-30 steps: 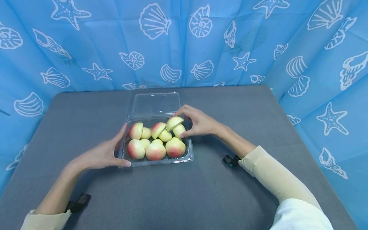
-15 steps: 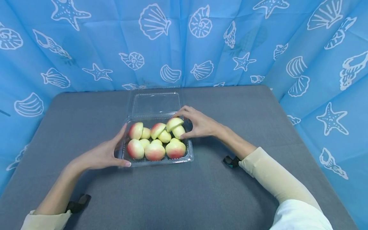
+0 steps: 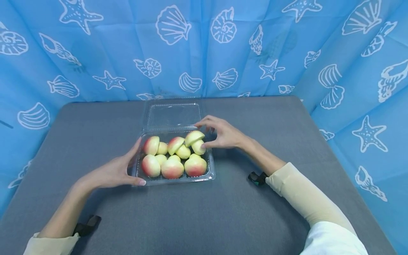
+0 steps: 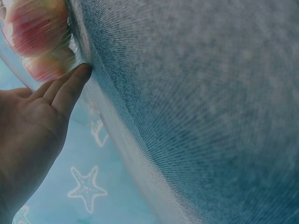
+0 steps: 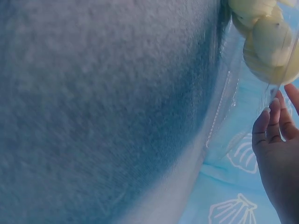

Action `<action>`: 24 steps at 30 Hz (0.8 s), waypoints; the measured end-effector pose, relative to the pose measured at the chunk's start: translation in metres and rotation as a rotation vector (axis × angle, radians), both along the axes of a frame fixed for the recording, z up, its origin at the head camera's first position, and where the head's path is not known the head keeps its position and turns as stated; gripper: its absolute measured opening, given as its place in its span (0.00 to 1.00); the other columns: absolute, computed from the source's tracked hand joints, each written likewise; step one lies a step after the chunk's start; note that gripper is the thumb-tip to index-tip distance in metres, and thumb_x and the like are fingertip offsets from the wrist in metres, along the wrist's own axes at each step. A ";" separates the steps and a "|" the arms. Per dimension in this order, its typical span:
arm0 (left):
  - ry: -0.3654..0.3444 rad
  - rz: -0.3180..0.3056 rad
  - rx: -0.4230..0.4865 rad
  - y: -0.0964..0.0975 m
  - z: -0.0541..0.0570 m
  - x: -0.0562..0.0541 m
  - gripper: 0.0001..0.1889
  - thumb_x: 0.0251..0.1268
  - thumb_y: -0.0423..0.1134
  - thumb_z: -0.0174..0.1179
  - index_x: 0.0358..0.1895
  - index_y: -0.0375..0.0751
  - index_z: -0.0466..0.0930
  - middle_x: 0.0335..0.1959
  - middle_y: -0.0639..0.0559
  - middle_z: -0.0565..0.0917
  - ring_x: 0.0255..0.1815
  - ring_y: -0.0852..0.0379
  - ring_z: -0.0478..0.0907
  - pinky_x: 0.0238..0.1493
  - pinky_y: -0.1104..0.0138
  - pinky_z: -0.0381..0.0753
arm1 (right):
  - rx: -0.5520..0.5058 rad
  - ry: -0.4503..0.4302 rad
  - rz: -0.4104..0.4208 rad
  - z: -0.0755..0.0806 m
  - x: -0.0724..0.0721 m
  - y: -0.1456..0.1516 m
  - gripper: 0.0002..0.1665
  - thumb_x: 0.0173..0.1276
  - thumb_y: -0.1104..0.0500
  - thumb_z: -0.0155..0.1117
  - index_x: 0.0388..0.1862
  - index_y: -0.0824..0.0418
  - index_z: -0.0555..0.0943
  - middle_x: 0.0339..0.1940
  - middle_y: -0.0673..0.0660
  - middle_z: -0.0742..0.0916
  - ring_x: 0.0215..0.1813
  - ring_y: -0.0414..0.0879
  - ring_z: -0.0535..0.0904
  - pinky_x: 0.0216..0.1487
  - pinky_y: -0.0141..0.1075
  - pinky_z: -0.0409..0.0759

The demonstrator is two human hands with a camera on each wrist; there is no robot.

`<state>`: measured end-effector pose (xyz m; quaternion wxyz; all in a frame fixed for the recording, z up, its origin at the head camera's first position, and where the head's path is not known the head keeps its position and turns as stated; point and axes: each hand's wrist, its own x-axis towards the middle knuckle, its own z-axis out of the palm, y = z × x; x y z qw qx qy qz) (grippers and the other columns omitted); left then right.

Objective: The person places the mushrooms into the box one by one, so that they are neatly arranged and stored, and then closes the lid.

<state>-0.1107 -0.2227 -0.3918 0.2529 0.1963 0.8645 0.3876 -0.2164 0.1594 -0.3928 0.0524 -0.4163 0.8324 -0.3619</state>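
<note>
A clear plastic clamshell box (image 3: 178,181) holds several yellow-green and red toy mushrooms in two rows. My left hand (image 3: 116,171) rests at the box's left side, thumb by the front corner and fingers stretched along the wall. In the left wrist view, straight fingers (image 4: 70,91) meet the box side. My right hand (image 3: 224,134) is at the back right corner, its thumb tip right at the stem of the tilted back-right mushroom (image 3: 194,137). Its fingertips reach behind the cap near the hinge. In the right wrist view, loosely bent fingers (image 5: 273,123) lie just outside the box wall.
The box's transparent lid (image 3: 173,115) lies folded back toward the table's far edge. Grey cloth covers the table (image 3: 204,216). A blue curtain (image 3: 204,53) with white shells and starfish hangs behind it and along the sides.
My right hand has shifted slightly right and away from the back-right mushroom, its fingers loosening. The mushroom stays tilted in the box. The left hand keeps its place.
</note>
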 end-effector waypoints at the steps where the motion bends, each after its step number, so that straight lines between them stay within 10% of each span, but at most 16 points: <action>1: -0.002 0.002 0.000 0.000 0.000 0.000 0.69 0.53 0.52 0.75 0.79 0.52 0.20 0.80 0.36 0.33 0.77 0.30 0.47 0.70 0.40 0.58 | -0.006 -0.001 -0.005 0.001 -0.001 0.001 0.40 0.55 0.49 0.79 0.65 0.58 0.78 0.56 0.51 0.80 0.46 0.46 0.75 0.49 0.42 0.77; 24: -0.017 0.024 -0.014 -0.001 -0.006 -0.002 0.69 0.53 0.54 0.75 0.79 0.56 0.20 0.81 0.38 0.32 0.77 0.31 0.46 0.71 0.40 0.56 | -0.006 -0.063 -0.199 -0.007 -0.029 0.008 0.36 0.61 0.50 0.74 0.67 0.57 0.76 0.60 0.55 0.78 0.48 0.49 0.76 0.49 0.43 0.78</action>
